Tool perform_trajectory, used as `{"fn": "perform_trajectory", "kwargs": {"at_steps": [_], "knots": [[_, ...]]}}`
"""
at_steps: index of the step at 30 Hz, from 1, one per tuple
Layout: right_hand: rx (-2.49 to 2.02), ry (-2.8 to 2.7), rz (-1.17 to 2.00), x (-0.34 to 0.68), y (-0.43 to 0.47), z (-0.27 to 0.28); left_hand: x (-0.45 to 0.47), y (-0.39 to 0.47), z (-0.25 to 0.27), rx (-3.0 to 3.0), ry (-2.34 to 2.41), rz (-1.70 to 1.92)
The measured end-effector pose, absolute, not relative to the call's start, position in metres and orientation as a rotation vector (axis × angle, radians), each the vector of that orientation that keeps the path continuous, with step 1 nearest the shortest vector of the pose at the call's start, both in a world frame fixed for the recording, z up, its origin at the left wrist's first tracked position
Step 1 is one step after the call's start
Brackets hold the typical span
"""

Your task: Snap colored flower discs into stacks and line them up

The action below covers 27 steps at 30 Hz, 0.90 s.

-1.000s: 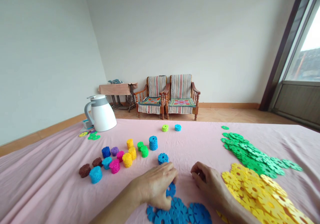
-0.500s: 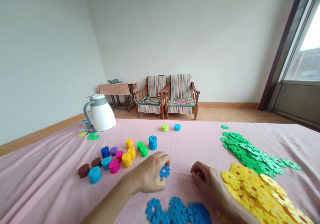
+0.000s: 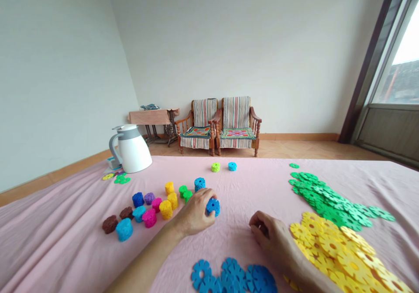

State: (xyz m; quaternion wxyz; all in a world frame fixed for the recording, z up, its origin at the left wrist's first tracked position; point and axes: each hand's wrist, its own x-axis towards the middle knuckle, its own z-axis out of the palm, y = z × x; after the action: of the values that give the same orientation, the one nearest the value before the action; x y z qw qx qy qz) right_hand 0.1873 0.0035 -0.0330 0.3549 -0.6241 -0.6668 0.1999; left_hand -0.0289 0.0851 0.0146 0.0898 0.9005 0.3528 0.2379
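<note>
My left hand [image 3: 198, 212] is closed around a short stack of blue notched discs [image 3: 213, 206], held at the front of the blue disc stack [image 3: 200, 183] on the cloth. The held stack's top face, with its centre hole, tilts toward me. On the right, my right hand [image 3: 270, 232] rests on the tablecloth with fingers curled in; nothing shows in them. Loose blue discs [image 3: 234, 275] lie close to me, between my forearms. Just right of my right hand spreads a heap of yellow discs [image 3: 340, 253].
Several short stacks, including brown [image 3: 110, 224], magenta [image 3: 149, 217] and yellow [image 3: 166, 209], stand on the left of the pink tablecloth [image 3: 255, 184]. Green discs [image 3: 327, 199] are heaped at right. A white jug [image 3: 134, 151] stands far left. Lime [image 3: 215, 167] and light-blue [image 3: 232, 166] stacks stand at the back.
My left hand has moved forward, away from me, with the blue discs, and now partly covers the tall blue stack and a green one. My right hand has stayed put.
</note>
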Motion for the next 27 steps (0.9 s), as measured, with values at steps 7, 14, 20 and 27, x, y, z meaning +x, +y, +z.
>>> {"fn": "perform_trajectory", "kwargs": {"at_steps": [7, 14, 20, 27], "knots": [[-1.604, -1.723, 0.508, 0.188, 0.004, -0.033, -0.027, 0.086, 0.012, 2.683, 1.072, 0.676], [-1.611, -1.729, 0.506, 0.188, 0.003, -0.034, -0.038, 0.09, 0.021, 2.712, 1.075, 0.767], [-1.599, -1.726, 0.512, 0.187, 0.003, -0.032, -0.075, 0.109, 0.035, 2.737, 1.378, 0.785], [-1.611, -1.73, 0.509, 0.187, 0.003, -0.031, -0.092, 0.115, 0.026, 2.754, 1.65, 0.478]]}}
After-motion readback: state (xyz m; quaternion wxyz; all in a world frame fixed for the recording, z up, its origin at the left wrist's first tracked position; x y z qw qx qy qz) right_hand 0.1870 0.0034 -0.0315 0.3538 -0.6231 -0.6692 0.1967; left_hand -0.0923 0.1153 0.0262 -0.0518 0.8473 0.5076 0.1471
